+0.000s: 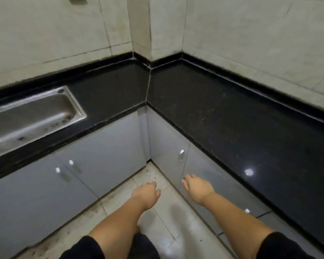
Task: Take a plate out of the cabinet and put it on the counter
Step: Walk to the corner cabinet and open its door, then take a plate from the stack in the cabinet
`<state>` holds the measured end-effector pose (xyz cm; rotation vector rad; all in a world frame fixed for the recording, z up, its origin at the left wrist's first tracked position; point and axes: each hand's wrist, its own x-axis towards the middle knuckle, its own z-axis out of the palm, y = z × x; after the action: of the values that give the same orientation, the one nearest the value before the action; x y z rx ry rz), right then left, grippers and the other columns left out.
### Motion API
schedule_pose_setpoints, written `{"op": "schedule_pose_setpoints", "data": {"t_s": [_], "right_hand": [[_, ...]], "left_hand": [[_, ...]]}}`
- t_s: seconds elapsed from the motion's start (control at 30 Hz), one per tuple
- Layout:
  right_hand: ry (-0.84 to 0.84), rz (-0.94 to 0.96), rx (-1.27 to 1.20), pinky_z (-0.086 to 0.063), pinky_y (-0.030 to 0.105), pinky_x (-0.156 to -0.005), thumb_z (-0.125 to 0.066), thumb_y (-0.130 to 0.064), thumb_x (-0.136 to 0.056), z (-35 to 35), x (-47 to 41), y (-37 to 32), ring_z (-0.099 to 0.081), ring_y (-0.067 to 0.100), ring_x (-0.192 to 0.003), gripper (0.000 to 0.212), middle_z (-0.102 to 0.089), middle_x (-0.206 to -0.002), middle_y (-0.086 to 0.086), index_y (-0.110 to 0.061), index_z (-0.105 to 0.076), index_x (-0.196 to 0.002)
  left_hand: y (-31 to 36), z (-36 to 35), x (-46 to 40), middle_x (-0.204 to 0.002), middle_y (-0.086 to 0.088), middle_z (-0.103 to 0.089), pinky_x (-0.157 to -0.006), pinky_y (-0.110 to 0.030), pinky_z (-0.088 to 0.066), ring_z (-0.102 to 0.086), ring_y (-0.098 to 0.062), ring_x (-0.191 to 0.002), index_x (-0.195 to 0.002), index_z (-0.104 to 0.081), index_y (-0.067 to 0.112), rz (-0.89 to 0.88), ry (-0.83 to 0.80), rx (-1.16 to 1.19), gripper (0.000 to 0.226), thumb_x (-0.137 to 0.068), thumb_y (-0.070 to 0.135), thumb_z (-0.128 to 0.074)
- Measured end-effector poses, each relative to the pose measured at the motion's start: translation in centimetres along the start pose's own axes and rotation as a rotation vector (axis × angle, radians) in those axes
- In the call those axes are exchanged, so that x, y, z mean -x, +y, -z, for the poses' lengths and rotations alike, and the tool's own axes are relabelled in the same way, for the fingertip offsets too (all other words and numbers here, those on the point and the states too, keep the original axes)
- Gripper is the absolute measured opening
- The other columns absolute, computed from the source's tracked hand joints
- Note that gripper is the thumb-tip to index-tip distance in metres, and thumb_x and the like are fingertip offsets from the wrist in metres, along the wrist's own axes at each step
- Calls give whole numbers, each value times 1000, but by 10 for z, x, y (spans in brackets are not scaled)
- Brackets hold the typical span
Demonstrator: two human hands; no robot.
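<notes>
At the far left a stainless steel sink (32, 116) is set into the black counter (204, 113); its basin holds no dishes, only dark stains and specks near the bottom and the right end; no brand, label or writing can be read anywhere in the view. The counter is glossy black stone that runs along the left wall, turns at the corner and continues along the right wall, with a bright light reflected on its right stretch. Beneath it stand grey cabinet doors (101, 146), all shut, so whatever they hold is hidden; the plate cannot be seen. Two small metal handles (64, 168) sit side by side on the left run, and another handle (181, 154) sits on the right run near the corner. The left hand (145, 193) hangs over the pale tiled floor (168, 217), fingers curled loosely inward, holding nothing. The right hand (196, 187) reaches toward the lower grey door of the right run, fingers (185, 181) slightly spread and bent, empty, their tips at or just beside the door face below the handle; contact cannot be told. Both forearms are bare, with dark sleeves at the bottom edge.
</notes>
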<state>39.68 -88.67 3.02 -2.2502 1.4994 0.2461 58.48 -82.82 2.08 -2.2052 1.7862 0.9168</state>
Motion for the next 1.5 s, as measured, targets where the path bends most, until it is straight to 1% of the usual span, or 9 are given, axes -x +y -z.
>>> {"op": "schedule_pose_setpoints", "data": {"t_s": [0.2, 0.3, 0.43, 0.67, 0.83, 0.97, 1.2, 1.33, 1.5], "right_hand": [[221, -131, -41, -46, 36, -83, -30, -35, -101, 50, -89, -16, -53, 29, -112, 38, -55, -122, 10, -13, -50, -125], [390, -164, -16, -44, 38, -97, -38, -32, -99, 74, -131, -4, -47, 27, -124, 42, -50, -136, 8, -13, -46, -136], [307, -168, 44, -12, 35, -121, -34, -27, -101, 70, -172, 30, -19, 22, -148, 53, -23, -159, 8, -8, -25, -150], [348, -136, 291, -22, 44, -116, -40, -26, -99, 48, -183, 48, -35, 30, -141, 52, -37, -152, 16, -1, -35, -144], [332, -145, 326, -19, 43, -119, -33, -26, -100, 48, -184, 46, -28, 30, -144, 53, -31, -155, 16, -1, -29, -147], [300, -176, 313, -12, 40, -122, -26, -27, -102, 51, -183, 44, -18, 26, -148, 54, -21, -159, 12, -4, -20, -150], [341, -171, 214, -13, 41, -122, -30, -24, -102, 55, -179, 36, -20, 25, -147, 52, -24, -158, 12, -3, -24, -149], [375, -173, 206, -15, 42, -121, -32, -24, -101, 54, -179, 36, -24, 27, -146, 52, -28, -157, 13, -3, -27, -148], [385, -164, 195, -15, 42, -121, -33, -24, -101, 51, -180, 35, -24, 26, -146, 51, -29, -157, 13, -3, -29, -148]], "left_hand": [[-13, 70, -112, -129, -15, -58, -95, -37, -44, -56, -31, -117, -130, -44, 10, -163, -101, -99, 45, -97, 37, -29], [-4, 83, -161, -128, -16, -59, -95, -36, -44, -56, -32, -115, -129, -46, 9, -207, -158, -50, 41, -97, 31, -34], [24, 72, -220, -129, -20, -56, -101, -39, -44, -54, -34, -116, -126, -46, 5, -263, -248, 89, 36, -95, 22, -39], [72, 26, -290, -148, -16, -42, -110, -36, -35, -43, -31, -133, -144, -33, 7, -171, -327, 337, 55, -91, 13, -47], [59, -5, -296, -134, -16, -50, -99, -37, -45, -53, -33, -121, -135, -39, 12, -145, -349, 495, 51, -85, 12, -50], [5, -12, -259, -112, -3, -56, -84, -30, -44, -58, -24, -106, -111, -47, 20, -128, -338, 611, 44, -78, 41, -66], [-152, 4, -192, -89, 8, -63, -66, -19, -47, -63, -17, -88, -118, -57, 12, 295, 14, 851, 52, -79, 44, -68], [-207, 37, -200, -116, -8, -58, -97, -47, -48, -57, -29, -107, -131, -50, 5, 485, 281, 1147, 48, -88, 22, -62], [-218, 54, -218, -106, -4, -51, -94, -43, -43, -50, -23, -98, -127, -51, 8, 563, 466, 1249, 39, -89, 13, -52]]}}
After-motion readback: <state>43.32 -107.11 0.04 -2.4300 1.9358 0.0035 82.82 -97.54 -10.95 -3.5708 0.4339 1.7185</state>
